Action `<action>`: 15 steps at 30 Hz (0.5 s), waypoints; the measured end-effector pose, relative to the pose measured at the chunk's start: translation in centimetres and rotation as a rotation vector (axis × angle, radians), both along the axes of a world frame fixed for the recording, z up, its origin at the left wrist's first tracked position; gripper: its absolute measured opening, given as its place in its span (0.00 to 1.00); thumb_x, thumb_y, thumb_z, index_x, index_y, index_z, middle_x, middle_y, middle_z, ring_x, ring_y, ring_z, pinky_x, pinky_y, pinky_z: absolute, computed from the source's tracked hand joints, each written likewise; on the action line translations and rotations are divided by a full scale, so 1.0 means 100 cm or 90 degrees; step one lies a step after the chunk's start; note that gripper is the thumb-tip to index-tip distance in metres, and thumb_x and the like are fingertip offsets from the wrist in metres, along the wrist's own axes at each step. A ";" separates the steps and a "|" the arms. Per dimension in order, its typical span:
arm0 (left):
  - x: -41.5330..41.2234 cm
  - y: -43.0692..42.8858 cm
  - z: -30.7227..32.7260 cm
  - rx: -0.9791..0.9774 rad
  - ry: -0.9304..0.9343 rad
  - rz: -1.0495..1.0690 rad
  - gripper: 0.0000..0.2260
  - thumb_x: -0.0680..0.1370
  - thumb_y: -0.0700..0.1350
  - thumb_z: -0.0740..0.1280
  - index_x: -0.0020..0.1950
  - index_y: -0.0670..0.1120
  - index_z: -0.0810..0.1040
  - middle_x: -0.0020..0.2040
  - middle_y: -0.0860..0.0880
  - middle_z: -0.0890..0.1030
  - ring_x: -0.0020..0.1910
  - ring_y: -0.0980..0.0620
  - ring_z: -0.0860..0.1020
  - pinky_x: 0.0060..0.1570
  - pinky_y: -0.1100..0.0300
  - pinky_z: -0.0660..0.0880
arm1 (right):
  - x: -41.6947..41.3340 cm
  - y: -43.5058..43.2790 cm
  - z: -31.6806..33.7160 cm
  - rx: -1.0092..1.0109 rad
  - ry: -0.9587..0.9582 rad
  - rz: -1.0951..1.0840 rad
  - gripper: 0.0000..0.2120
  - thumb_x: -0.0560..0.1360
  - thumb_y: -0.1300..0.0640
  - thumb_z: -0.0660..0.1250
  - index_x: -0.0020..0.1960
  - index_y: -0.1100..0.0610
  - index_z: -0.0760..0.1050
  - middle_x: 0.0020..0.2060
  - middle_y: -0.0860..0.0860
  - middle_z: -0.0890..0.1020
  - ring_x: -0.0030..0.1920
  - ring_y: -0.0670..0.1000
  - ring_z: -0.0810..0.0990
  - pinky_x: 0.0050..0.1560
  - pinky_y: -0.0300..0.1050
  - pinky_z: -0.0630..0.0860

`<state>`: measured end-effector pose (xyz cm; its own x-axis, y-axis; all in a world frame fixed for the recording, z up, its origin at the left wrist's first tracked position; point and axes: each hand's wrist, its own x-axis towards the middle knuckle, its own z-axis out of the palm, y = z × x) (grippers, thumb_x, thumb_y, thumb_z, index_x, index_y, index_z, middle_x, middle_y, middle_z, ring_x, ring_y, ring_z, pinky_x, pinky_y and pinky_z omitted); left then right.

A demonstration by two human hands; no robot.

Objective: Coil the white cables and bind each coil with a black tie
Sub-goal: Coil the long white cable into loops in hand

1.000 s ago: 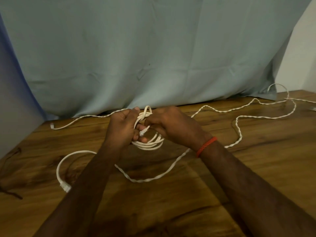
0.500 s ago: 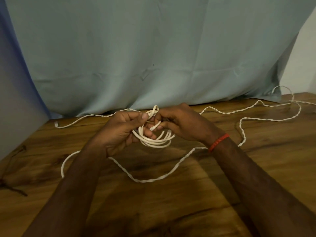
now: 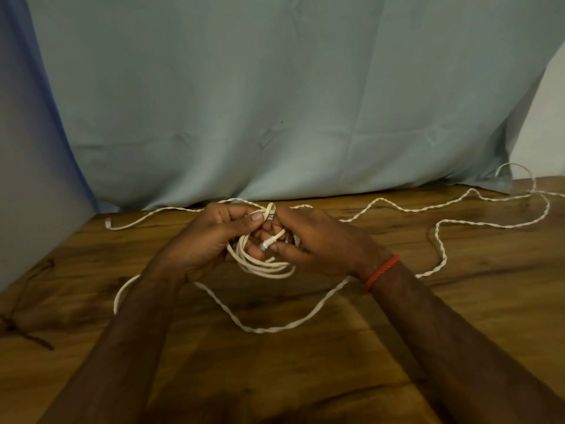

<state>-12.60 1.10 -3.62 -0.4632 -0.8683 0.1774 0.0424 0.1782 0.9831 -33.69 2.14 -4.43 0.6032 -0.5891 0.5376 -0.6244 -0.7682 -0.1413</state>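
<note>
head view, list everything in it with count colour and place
cable coil: one, white, held above the table centre between both hands
twisted cable: one loose run, white, sprawled over the table from far right to between the forearms
smooth cable loop: one, white, table left, partly hidden by the left forearm
dark strands: a few, blackish, table's left edge; too dim to tell if ties
table: one, brown wood, fills the lower frame
cloth: one, pale blue-green, hanging behind the table
wrist thread: one, red, right wrist
left hand: grips the coil's top
right hand: fingers pinch the coil's plug end
</note>
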 end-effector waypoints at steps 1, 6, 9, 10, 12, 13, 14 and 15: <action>0.000 -0.001 -0.002 -0.002 -0.002 0.000 0.13 0.76 0.44 0.67 0.53 0.35 0.83 0.41 0.39 0.85 0.29 0.51 0.82 0.32 0.62 0.80 | 0.000 0.001 0.000 -0.010 -0.008 0.012 0.10 0.79 0.51 0.67 0.54 0.56 0.73 0.42 0.48 0.80 0.40 0.48 0.77 0.41 0.47 0.74; -0.005 -0.003 -0.008 -0.032 0.015 0.013 0.11 0.76 0.44 0.67 0.49 0.36 0.83 0.37 0.41 0.84 0.27 0.51 0.80 0.31 0.61 0.80 | -0.003 0.009 0.007 -0.024 -0.031 0.035 0.05 0.75 0.62 0.70 0.43 0.53 0.76 0.33 0.43 0.76 0.32 0.44 0.71 0.36 0.33 0.62; -0.005 -0.003 -0.006 -0.053 0.032 0.014 0.10 0.76 0.44 0.66 0.43 0.42 0.85 0.34 0.43 0.81 0.27 0.50 0.79 0.33 0.58 0.81 | -0.004 0.014 0.012 0.009 -0.108 0.039 0.12 0.75 0.64 0.69 0.47 0.47 0.79 0.30 0.39 0.74 0.29 0.41 0.71 0.35 0.34 0.63; -0.005 -0.004 -0.005 -0.062 0.034 0.013 0.10 0.76 0.44 0.66 0.41 0.44 0.86 0.33 0.43 0.80 0.27 0.50 0.78 0.34 0.57 0.82 | -0.005 0.013 0.012 0.033 -0.136 0.048 0.09 0.77 0.62 0.68 0.49 0.48 0.81 0.30 0.39 0.75 0.29 0.41 0.71 0.35 0.37 0.65; -0.004 -0.006 -0.007 -0.078 0.041 0.021 0.10 0.77 0.44 0.65 0.43 0.46 0.86 0.33 0.44 0.78 0.28 0.51 0.77 0.38 0.54 0.83 | -0.003 0.010 0.010 0.097 -0.196 0.045 0.09 0.82 0.54 0.65 0.56 0.55 0.81 0.33 0.45 0.80 0.33 0.44 0.76 0.36 0.43 0.71; -0.005 -0.007 -0.008 -0.075 0.052 0.032 0.09 0.78 0.44 0.65 0.46 0.45 0.86 0.33 0.45 0.77 0.28 0.51 0.77 0.39 0.54 0.83 | -0.001 0.007 0.009 0.114 -0.221 0.034 0.12 0.83 0.50 0.63 0.57 0.56 0.80 0.37 0.49 0.82 0.36 0.47 0.79 0.38 0.49 0.75; -0.007 -0.007 -0.009 -0.067 0.066 0.043 0.10 0.78 0.44 0.65 0.50 0.43 0.85 0.33 0.45 0.77 0.28 0.52 0.77 0.40 0.53 0.84 | 0.001 0.004 0.006 0.119 -0.241 0.019 0.15 0.83 0.46 0.61 0.58 0.55 0.79 0.40 0.53 0.83 0.39 0.52 0.82 0.41 0.55 0.77; -0.008 -0.007 -0.010 -0.052 0.080 0.048 0.11 0.78 0.44 0.64 0.53 0.41 0.83 0.33 0.46 0.76 0.29 0.52 0.77 0.42 0.53 0.84 | 0.003 0.001 0.004 0.121 -0.261 0.010 0.15 0.82 0.44 0.60 0.57 0.54 0.79 0.43 0.55 0.84 0.42 0.55 0.83 0.43 0.59 0.78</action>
